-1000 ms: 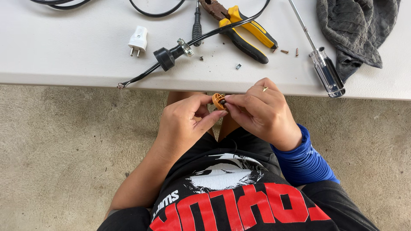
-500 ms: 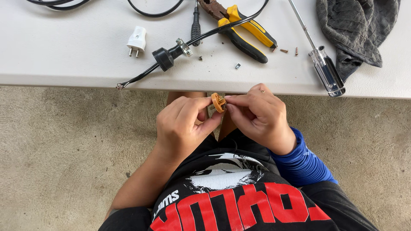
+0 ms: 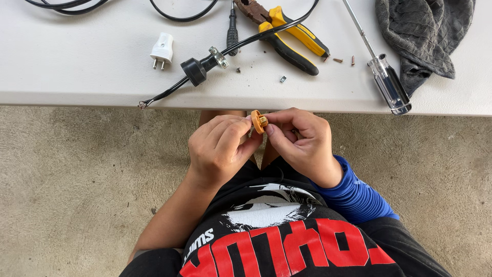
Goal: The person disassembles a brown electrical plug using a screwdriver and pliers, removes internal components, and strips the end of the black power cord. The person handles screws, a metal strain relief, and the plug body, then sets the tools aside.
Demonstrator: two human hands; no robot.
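head | left hand (image 3: 218, 149), right hand (image 3: 302, 143) pinch orange plug part (image 3: 258, 121) | below table edge (image 3: 77, 97)

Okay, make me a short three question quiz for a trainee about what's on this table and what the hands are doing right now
1. True or false: the screwdriver lies on the table, with neither hand on it.
2. Which thing do both hands pinch? A. white plug B. small orange part C. pliers
3. Fill in: the grey cloth lies at the table's far ____ end.

Key
1. True.
2. B: the left hand and right hand hold the small orange part below the table edge; the white plug and pliers lie untouched.
3. Right, where the grey cloth is bunched.
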